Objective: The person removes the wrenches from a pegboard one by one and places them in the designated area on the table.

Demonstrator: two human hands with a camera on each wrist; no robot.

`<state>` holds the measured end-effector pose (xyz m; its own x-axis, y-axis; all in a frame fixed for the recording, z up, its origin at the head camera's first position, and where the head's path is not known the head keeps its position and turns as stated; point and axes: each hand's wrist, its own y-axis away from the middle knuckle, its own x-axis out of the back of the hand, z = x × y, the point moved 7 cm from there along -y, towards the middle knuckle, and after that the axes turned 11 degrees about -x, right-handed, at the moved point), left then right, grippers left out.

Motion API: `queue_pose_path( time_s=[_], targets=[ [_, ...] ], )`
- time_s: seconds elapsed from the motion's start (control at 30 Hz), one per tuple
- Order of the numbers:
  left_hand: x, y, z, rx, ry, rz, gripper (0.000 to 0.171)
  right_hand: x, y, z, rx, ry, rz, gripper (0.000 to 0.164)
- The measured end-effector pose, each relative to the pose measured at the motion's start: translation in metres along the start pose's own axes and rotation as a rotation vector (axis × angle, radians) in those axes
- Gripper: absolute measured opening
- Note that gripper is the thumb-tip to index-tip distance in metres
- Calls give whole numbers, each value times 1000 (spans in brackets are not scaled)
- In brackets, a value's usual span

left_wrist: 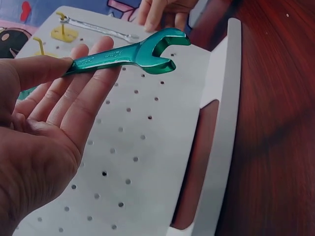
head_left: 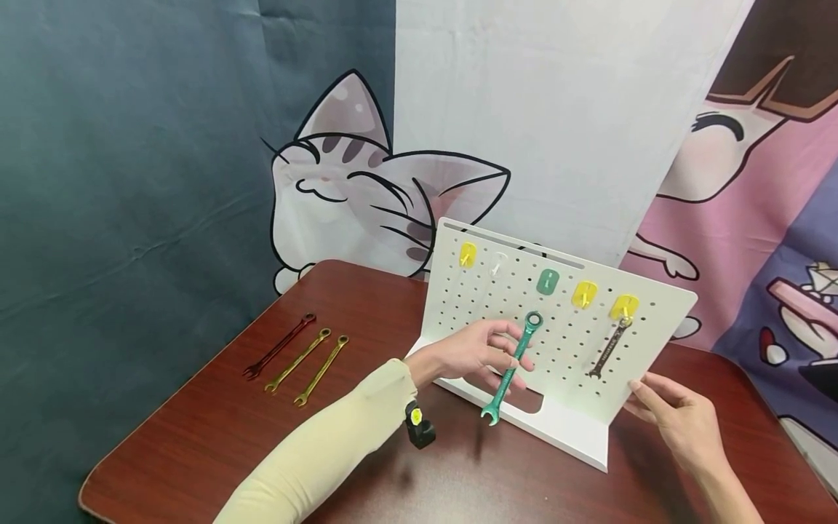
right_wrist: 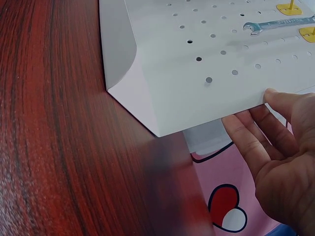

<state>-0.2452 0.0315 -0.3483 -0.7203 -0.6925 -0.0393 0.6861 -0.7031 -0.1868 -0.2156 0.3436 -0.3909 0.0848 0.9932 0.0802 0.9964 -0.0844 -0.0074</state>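
Note:
My left hand (head_left: 481, 353) pinches a green combination wrench (left_wrist: 130, 54) between thumb and fingers, in front of the white pegboard (head_left: 445, 313). Its ring end points up, just below the green hook (head_left: 548, 282), and the open end hangs down. At the board's right edge my right hand (right_wrist: 275, 142) grips the panel, thumb on the front and fingers behind. Close to that hand, a silvery wrench (head_left: 610, 349) hangs from the rightmost yellow hook (head_left: 625, 306).
Left on the brown table (head_left: 196, 437) lie a red wrench (head_left: 280, 346) and two yellowish wrenches, one (head_left: 297, 362) beside the other (head_left: 321, 371). Along the board's top are more hooks: yellow (head_left: 468, 255), white (head_left: 498, 264) and another yellow (head_left: 585, 295). Cartoon-printed curtains stand behind.

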Motion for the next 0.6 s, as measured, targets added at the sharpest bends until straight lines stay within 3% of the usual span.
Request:
queue_pose_path(
  time_s=[0.6],
  targets=[
    [20, 19, -17, 53, -26, 7, 40, 0, -1, -2, 29, -5, -15, 26]
  ],
)
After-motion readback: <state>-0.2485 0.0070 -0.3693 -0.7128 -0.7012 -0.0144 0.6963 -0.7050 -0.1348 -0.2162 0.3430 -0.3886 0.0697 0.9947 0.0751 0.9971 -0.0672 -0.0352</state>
